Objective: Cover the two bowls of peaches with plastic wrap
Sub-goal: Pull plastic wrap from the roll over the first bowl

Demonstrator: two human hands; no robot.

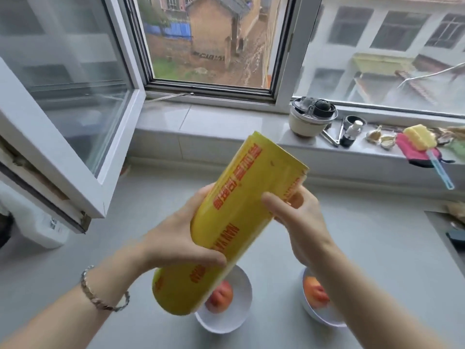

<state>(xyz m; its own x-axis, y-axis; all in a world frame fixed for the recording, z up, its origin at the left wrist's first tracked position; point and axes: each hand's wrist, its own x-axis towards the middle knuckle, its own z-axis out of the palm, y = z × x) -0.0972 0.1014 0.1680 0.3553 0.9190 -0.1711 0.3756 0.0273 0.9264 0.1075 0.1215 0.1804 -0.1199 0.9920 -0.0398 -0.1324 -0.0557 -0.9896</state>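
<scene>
Wrapped firmly around the lower half of the yellow plastic wrap roll (239, 205), the left hand (181, 238) is holding it tilted in the air. The right hand (302, 222) is pinching its upper side, thumb on the front, and looks to be feeling for the loose film edge. Below on the counter (377, 222), the left bowl (247, 290) and right bowl (309, 312) are sitting uncovered, a peach (221, 295) in each. Best play: steadying the roll, teasing the edge free with a fingertip, then drawing film out evenly with overhang all round the rim.
</scene>
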